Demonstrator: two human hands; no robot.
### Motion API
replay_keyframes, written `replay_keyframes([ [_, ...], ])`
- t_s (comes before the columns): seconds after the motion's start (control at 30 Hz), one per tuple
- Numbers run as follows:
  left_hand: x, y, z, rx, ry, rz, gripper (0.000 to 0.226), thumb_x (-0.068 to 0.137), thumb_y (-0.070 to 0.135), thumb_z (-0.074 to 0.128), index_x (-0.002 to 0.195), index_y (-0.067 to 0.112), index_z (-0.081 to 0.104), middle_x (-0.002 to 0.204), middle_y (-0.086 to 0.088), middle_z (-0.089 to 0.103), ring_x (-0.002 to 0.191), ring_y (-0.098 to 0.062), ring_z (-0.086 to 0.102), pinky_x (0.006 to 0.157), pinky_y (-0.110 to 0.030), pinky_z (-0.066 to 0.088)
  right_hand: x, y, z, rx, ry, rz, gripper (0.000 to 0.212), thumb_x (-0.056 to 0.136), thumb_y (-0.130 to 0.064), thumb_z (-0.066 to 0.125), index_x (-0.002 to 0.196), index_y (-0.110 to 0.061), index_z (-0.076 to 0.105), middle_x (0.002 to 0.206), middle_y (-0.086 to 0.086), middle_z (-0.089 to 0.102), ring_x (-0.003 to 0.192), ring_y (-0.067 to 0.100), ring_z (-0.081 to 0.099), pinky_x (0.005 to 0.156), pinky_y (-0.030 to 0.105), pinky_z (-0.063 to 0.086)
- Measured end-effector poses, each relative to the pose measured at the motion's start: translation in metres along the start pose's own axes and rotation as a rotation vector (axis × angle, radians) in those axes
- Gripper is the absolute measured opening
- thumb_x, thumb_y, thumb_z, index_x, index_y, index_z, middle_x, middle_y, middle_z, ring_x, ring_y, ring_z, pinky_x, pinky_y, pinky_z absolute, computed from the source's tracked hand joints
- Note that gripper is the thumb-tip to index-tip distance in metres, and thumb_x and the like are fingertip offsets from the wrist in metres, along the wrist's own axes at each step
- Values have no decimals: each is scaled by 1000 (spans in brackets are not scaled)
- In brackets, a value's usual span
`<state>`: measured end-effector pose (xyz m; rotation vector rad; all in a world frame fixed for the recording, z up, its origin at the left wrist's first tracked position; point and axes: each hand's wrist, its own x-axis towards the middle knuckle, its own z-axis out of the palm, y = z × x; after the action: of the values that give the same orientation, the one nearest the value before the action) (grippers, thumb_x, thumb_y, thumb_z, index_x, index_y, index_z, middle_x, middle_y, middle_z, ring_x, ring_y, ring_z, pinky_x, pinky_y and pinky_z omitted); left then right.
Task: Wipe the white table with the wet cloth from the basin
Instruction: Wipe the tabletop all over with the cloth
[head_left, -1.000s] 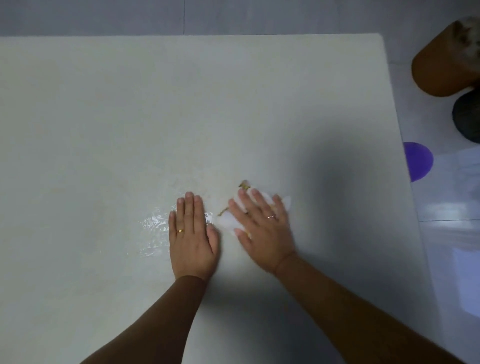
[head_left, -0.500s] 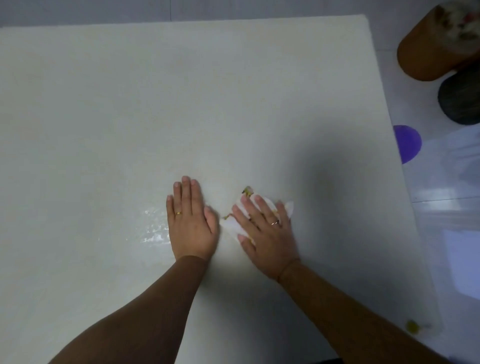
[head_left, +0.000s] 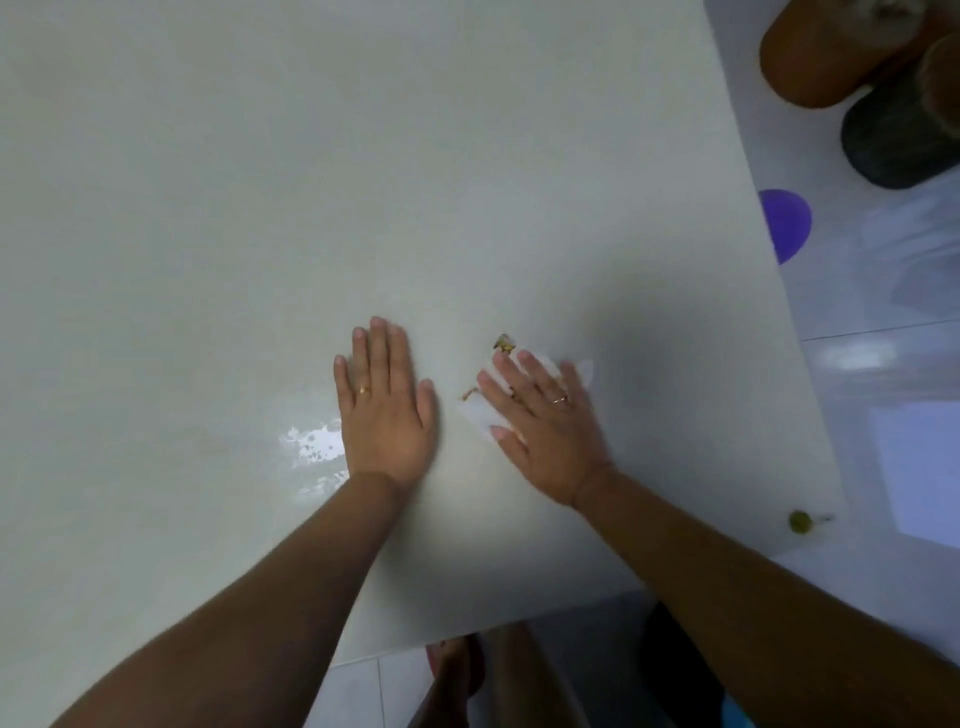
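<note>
Two flat hands: the right hand (head_left: 545, 421) presses the cloth (head_left: 485, 418) onto the table (head_left: 208, 208) to gather crumbs (head_left: 503, 343); the left hand (head_left: 384, 410) braces beside it, holding nothing.

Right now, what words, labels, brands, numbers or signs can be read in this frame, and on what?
None readable. The white table, the cloth under the right hand, the left hand, the brown object, the dark object and the purple object on the floor bear no visible writing.
</note>
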<state>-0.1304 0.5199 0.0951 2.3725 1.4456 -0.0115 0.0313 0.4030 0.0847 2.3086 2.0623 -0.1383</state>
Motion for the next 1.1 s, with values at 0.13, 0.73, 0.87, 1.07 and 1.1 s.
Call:
replay_keyframes([
  [0.13,-94,12,18,-11,-65,110,62,95,35,28,150,7,22,159,-9,16,148,-23,9,120,-43,2,2,53,-5,73,-17,456,55,95,-37,44,147,-24,30,156,4,26,144,27,25,114,55,15],
  [0.73,-120,16,32,93,-96,111,65,91,33,28,150,5,24,158,-12,20,147,-26,14,119,-44,10,-73,-10,3,130,-25,732,60,97,-38,38,151,-23,17,159,7,15,146,32,12,114,60,7],
  [0.87,-121,13,35,107,-72,123,66,90,33,30,150,5,23,158,-13,20,147,-25,15,119,-43,8,-112,-87,11,94,-87,317,62,95,-45,26,152,-25,13,160,6,12,147,29,7,115,59,7],
  [1.07,-121,12,38,100,-54,109,67,92,36,27,152,7,15,160,-8,10,148,-22,7,121,-41,3,-148,36,8,6,-62,120,59,93,-48,36,148,-28,28,157,0,23,145,25,20,113,55,22],
  [1.1,-122,12,38,97,-51,108,67,92,35,27,152,7,15,160,-7,8,148,-21,6,121,-40,3,-152,55,5,32,-69,251,60,93,-47,35,148,-27,27,157,1,22,145,26,20,113,56,21],
])
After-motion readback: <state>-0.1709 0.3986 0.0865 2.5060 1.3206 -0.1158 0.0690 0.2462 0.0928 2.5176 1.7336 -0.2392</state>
